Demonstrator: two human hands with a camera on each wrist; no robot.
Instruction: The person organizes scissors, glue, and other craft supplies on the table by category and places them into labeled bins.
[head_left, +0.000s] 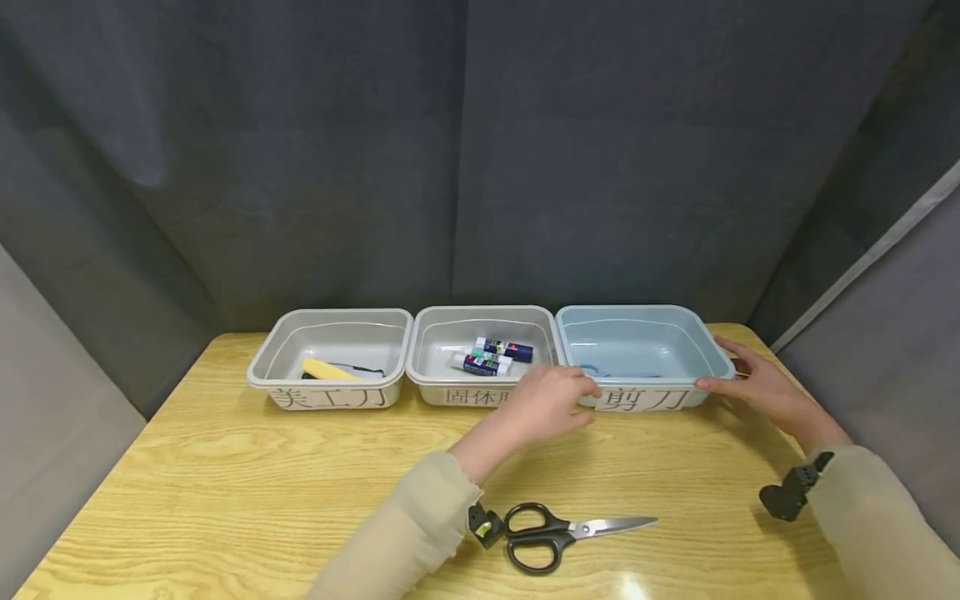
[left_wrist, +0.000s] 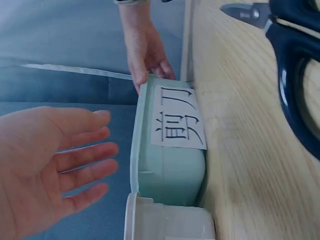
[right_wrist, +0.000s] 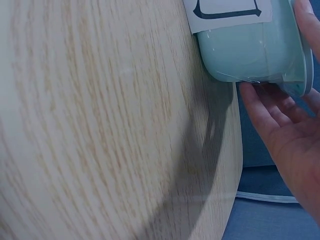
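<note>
My right hand point(head_left: 772, 396) holds the right end of the light blue bin point(head_left: 637, 315), thumb at the rim and fingers curled under it, as the right wrist view shows. The bin's paper label point(left_wrist: 176, 117) faces front. Inside lies a thin thing with a blue loop point(head_left: 590, 369), mostly hidden by the front wall. My left hand point(head_left: 546, 402) hovers before the join of the middle and blue bins, fingers apart and holding nothing; the left wrist view shows its bare palm. Nearer me, black-handled scissors point(head_left: 558, 533) lie on the table, blades pointing right.
The middle grey bin point(head_left: 483, 313) holds several glue sticks point(head_left: 506, 348). In the left grey bin point(head_left: 345, 317) lie a yellow-handled cutter point(head_left: 327, 370) and a dark one. All three bins stand in a row along the wooden table's point(head_left: 247, 483) back edge, before a dark curtain point(head_left: 450, 167).
</note>
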